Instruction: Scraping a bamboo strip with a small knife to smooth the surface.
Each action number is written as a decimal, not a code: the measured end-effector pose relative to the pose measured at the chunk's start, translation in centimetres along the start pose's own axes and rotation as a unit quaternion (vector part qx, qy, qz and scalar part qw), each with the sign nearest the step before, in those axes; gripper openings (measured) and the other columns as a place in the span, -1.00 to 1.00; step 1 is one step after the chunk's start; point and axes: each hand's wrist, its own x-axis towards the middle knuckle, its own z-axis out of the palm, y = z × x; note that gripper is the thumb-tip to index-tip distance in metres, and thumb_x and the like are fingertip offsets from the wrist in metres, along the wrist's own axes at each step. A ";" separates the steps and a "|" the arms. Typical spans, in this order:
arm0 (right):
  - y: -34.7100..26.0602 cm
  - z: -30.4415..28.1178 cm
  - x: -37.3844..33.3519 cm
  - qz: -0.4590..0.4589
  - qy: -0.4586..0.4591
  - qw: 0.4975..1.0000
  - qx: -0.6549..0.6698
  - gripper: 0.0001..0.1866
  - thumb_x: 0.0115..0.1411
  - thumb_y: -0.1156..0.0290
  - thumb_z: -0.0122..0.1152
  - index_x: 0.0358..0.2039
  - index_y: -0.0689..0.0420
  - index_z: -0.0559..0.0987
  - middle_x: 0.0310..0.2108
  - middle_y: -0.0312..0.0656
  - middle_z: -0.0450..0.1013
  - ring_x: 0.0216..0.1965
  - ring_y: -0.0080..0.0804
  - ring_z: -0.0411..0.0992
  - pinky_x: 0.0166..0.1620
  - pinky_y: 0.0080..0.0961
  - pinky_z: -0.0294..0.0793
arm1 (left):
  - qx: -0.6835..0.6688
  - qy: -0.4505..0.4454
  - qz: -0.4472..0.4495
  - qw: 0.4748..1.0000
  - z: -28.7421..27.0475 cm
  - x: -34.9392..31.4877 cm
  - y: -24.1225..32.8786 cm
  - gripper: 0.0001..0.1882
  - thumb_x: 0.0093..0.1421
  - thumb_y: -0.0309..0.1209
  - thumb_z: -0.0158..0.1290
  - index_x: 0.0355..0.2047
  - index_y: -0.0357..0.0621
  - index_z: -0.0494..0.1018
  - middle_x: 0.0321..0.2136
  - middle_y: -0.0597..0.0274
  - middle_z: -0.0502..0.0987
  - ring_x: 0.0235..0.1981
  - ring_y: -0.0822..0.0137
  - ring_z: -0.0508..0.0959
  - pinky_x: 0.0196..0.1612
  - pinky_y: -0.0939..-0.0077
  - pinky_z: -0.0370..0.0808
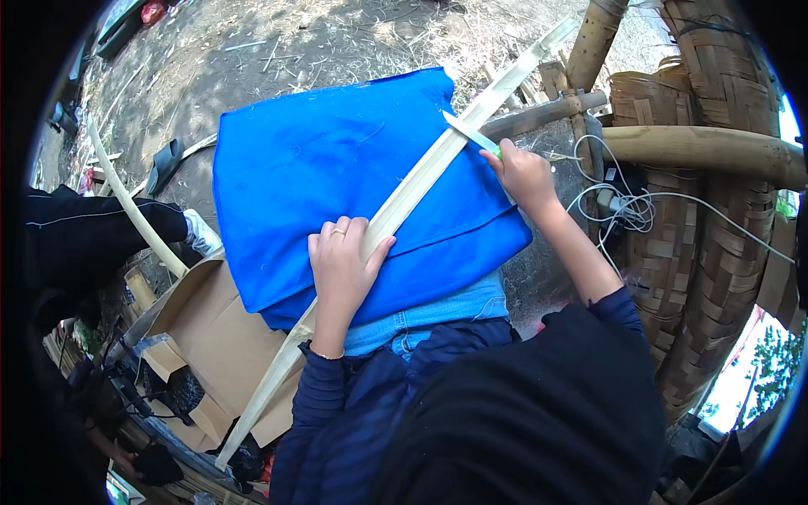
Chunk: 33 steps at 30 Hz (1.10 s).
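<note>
A long, pale bamboo strip (pixel 425 181) runs diagonally over my lap, from the lower left to the upper right. Beneath it, a bright blue cloth (pixel 311 160) is spread over my jeans. My left hand (pixel 341 257) is closed around the strip near the cloth's front edge, with the thumb on its right side. In my right hand (pixel 523 177) is a knife (pixel 471 133) with a bit of green showing at the handle. Its blade lies across the strip, pointing up and left. The rest of the handle is hidden in my fist.
An open cardboard box (pixel 223 337) stands at the left, near another person's dark-trousered leg (pixel 101 231). A curved pale strip (pixel 126 198) rises beside it. White cables (pixel 627 210) hang by woven bamboo panels (pixel 707 278) and a bamboo pole (pixel 707 151) at the right. Shavings litter the ground.
</note>
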 end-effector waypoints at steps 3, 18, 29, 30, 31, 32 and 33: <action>-0.8 1.0 -0.1 0.027 0.021 0.999 0.027 -0.56 0.21 0.02 0.07 -0.61 0.08 0.29 -0.81 -0.13 0.35 -0.73 -0.18 0.43 -0.69 -0.32 0.40 | 0.008 -0.004 -0.001 1.000 -0.2 0.0 0.1 -0.61 0.02 -0.10 0.19 -0.35 -0.18 0.46 -0.43 0.23 0.44 -0.36 0.22 0.39 -0.27 0.34 0.22; 1.4 2.2 1.9 0.108 -0.014 0.994 -0.019 -0.53 0.25 -0.01 -0.01 -0.59 0.14 0.37 -0.74 -0.04 0.42 -0.63 -0.06 0.49 -0.59 -0.23 0.47 | 0.007 0.020 0.015 1.000 0.1 -0.6 0.3 -0.60 0.02 -0.09 0.18 -0.35 -0.18 0.45 -0.42 0.21 0.45 -0.35 0.21 0.40 -0.26 0.32 0.23; 6.2 3.5 4.3 0.147 -0.011 0.987 -0.064 -0.50 0.26 -0.06 -0.09 -0.55 0.13 0.44 -0.70 -0.03 0.45 -0.60 -0.03 0.50 -0.55 -0.16 0.48 | 0.003 0.025 0.016 1.000 0.2 -0.7 0.3 -0.60 0.01 -0.09 0.19 -0.36 -0.17 0.46 -0.42 0.22 0.45 -0.35 0.21 0.40 -0.26 0.33 0.23; 6.3 2.9 4.5 0.141 -0.015 0.988 -0.060 -0.49 0.29 -0.05 -0.14 -0.54 0.15 0.41 -0.68 0.01 0.45 -0.57 0.01 0.50 -0.56 -0.13 0.46 | 0.003 0.028 0.015 1.000 0.2 -0.6 0.3 -0.60 0.01 -0.09 0.19 -0.36 -0.17 0.46 -0.42 0.22 0.45 -0.35 0.21 0.40 -0.26 0.33 0.23; 6.6 3.0 4.7 0.138 -0.013 0.988 -0.060 -0.49 0.29 -0.05 -0.14 -0.54 0.15 0.41 -0.68 0.01 0.45 -0.57 0.01 0.50 -0.56 -0.13 0.46 | 0.005 0.031 0.018 0.999 0.2 -0.6 0.3 -0.61 0.02 -0.07 0.18 -0.37 -0.16 0.45 -0.44 0.22 0.44 -0.36 0.22 0.39 -0.27 0.34 0.24; 7.1 3.3 4.9 0.142 -0.009 0.988 -0.061 -0.49 0.29 -0.05 -0.15 -0.54 0.15 0.41 -0.68 0.00 0.45 -0.57 0.01 0.50 -0.55 -0.13 0.47 | 0.008 0.034 0.021 0.999 0.2 -0.6 0.3 -0.61 0.03 -0.06 0.16 -0.38 -0.14 0.44 -0.45 0.23 0.42 -0.36 0.23 0.39 -0.27 0.34 0.24; 7.5 3.3 5.2 0.145 -0.005 0.987 -0.063 -0.48 0.29 -0.06 -0.15 -0.54 0.15 0.41 -0.67 0.00 0.45 -0.56 0.01 0.50 -0.54 -0.13 0.47 | 0.007 0.037 0.020 0.999 0.2 -0.6 0.3 -0.61 0.03 -0.06 0.16 -0.38 -0.14 0.44 -0.45 0.23 0.42 -0.36 0.23 0.39 -0.27 0.34 0.24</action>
